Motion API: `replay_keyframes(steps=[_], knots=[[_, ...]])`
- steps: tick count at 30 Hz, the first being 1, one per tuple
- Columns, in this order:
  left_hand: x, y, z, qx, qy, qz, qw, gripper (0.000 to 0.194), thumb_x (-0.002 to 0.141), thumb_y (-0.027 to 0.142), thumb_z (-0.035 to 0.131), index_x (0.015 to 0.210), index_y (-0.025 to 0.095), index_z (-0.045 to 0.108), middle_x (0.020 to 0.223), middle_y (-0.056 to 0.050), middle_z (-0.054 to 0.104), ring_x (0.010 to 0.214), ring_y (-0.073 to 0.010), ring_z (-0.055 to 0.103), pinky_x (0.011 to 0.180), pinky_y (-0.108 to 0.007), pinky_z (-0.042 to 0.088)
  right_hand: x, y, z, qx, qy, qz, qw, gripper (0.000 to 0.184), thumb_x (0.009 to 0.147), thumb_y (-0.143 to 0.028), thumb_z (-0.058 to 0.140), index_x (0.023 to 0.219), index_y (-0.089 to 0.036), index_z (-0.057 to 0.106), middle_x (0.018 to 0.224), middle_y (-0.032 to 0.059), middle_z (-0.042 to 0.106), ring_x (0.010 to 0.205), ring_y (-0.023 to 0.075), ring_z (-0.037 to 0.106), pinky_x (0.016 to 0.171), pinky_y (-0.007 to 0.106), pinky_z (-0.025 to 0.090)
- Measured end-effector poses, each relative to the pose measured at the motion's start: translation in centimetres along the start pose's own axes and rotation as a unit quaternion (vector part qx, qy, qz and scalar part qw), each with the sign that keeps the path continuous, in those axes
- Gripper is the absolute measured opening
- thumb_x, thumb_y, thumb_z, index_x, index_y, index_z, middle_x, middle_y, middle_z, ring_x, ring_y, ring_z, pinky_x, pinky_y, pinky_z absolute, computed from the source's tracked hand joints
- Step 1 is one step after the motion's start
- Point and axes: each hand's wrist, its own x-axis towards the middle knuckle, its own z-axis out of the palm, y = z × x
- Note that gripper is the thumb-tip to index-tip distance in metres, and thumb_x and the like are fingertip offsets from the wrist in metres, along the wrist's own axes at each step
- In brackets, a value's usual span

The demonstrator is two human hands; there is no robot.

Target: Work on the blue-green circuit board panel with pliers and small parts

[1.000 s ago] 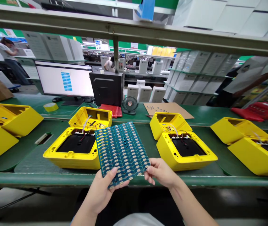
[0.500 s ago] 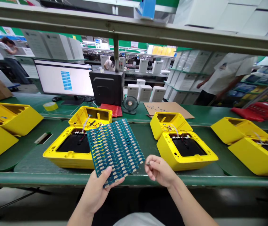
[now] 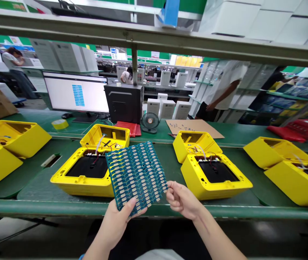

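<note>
**Circuit-board panel (image 3: 136, 177): where is it from you?**

Straight ahead at 12 o'clock, held up at a tilt above the green bench. It's nearly square, so its long axis is hard to call, but the longer edges seem to run from 11 to 5 o'clock.

**Which hand is nearer?**

Your left hand (image 3: 113, 227), reaching in from 7 o'clock. It has a firm hold on the lower corner, thumb across the face and fingers hidden behind. Your right hand (image 3: 182, 199) comes in from 4 o'clock, loosely curled, its fingertips (image 3: 170, 188) at the right edge. I can't tell whether they're gripping.

**What's around it?**

A yellow plastic housing (image 3: 83, 187) at 10 o'clock, another yellow plastic housing (image 3: 210, 193) at 2 o'clock.
</note>
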Motion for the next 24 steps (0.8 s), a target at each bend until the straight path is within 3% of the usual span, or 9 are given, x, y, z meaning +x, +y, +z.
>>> replay_keyframes(steps=[3,5,7,8,11,13,17,21,24], knots=[[0.2,0.5,-0.7,0.191,-0.015,0.062,0.979,0.037,0.074,0.040,0.072,0.100,0.014,0.073,0.103,-0.013,0.072,0.100,-0.0351,0.066,0.095,-0.050,0.052,0.2,-0.2,-0.4,0.013,-0.014,0.004,1.000,0.050,0.089,-0.062,0.041,0.115,-0.022,0.057,0.058,-0.0059,0.046,0.040,0.0018,0.017,0.035,0.013,0.009],[0.5,1.3,-1.3,0.336,-0.102,0.150,0.924,0.033,0.083,0.035,0.062,0.111,0.020,0.070,0.115,-0.011,0.069,0.110,-0.0324,0.062,0.103,-0.045,0.047,0.2,-0.6,-0.2,0.021,-0.025,0.004,0.999,0.060,0.087,-0.067,0.036,0.123,-0.024,0.054,0.061,-0.0035,0.054,0.039,0.0026,0.025,0.035,0.013,0.018],[0.8,2.2,-1.8,0.447,-0.214,0.261,0.828,0.038,0.090,0.022,0.048,0.126,0.028,0.060,0.133,-0.006,0.058,0.122,-0.0279,0.054,0.107,-0.041,0.042,0.1,-1.2,0.4,0.027,-0.022,-0.008,0.999,0.067,0.086,-0.069,0.033,0.130,-0.022,0.051,0.077,0.0034,0.064,0.051,0.0076,0.048,0.048,0.019,0.042],[0.9,2.6,-1.9,0.494,-0.253,0.310,0.772,0.045,0.091,0.015,0.042,0.131,0.032,0.054,0.139,-0.003,0.052,0.127,-0.0259,0.050,0.108,-0.040,0.041,0.1,-1.4,0.6,0.027,-0.022,-0.016,0.999,0.070,0.087,-0.070,0.031,0.133,-0.021,0.048,0.088,0.0075,0.068,0.065,0.0121,0.059,0.063,0.026,0.051],[1.1,3.6,-1.8,0.607,-0.283,0.402,0.624,0.056,0.090,0.008,0.036,0.135,0.040,0.044,0.145,0.000,0.042,0.134,-0.0247,0.041,0.107,-0.040,0.042,0.0,-1.9,1.1,0.020,-0.026,-0.041,0.999,0.076,0.087,-0.071,0.026,0.138,-0.018,0.044,0.117,0.0156,0.064,0.105,0.0241,0.061,0.100,0.045,0.042],[1.2,4.2,-1.6,0.639,-0.275,0.435,0.572,0.055,0.091,0.011,0.040,0.136,0.042,0.043,0.145,0.000,0.041,0.135,-0.0257,0.038,0.109,-0.042,0.039,0.0,-2.0,1.0,0.009,-0.030,-0.050,0.998,0.076,0.086,-0.071,0.028,0.139,-0.019,0.043,0.127,0.0162,0.059,0.114,0.0266,0.057,0.108,0.049,0.034],[1.6,5.3,-1.4,0.608,-0.267,0.466,0.585,0.054,0.089,0.010,0.045,0.135,0.039,0.045,0.144,-0.001,0.044,0.137,-0.0279,0.035,0.115,-0.049,0.028,0.0,-1.7,0.3,-0.048,-0.018,-0.076,0.996,0.061,0.089,-0.061,0.040,0.132,-0.019,0.052,0.132,0.0128,0.057,0.121,0.0244,0.053,0.111,0.043,0.032],[2.5,5.1,-1.5,0.600,-0.208,0.492,0.596,0.061,0.086,0.005,0.042,0.140,0.033,0.039,0.153,-0.002,0.031,0.143,-0.0279,0.024,0.117,-0.051,0.023,0.1,-1.8,-0.4,-0.143,0.043,-0.102,0.983,0.042,0.084,-0.048,0.059,0.109,-0.016,0.069,0.114,0.0101,0.068,0.110,0.0239,0.059,0.104,0.038,0.041],[3.2,3.8,-1.4,0.551,-0.141,0.491,0.660,0.067,0.086,0.006,0.048,0.144,0.033,0.031,0.158,-0.003,0.018,0.144,-0.0280,0.020,0.118,-0.048,0.022,0.1,-1.9,-0.5,-0.166,0.073,-0.108,0.977,0.035,0.082,-0.045,0.062,0.100,-0.017,0.073,0.106,0.0093,0.071,0.104,0.0250,0.061,0.094,0.038,0.048]])
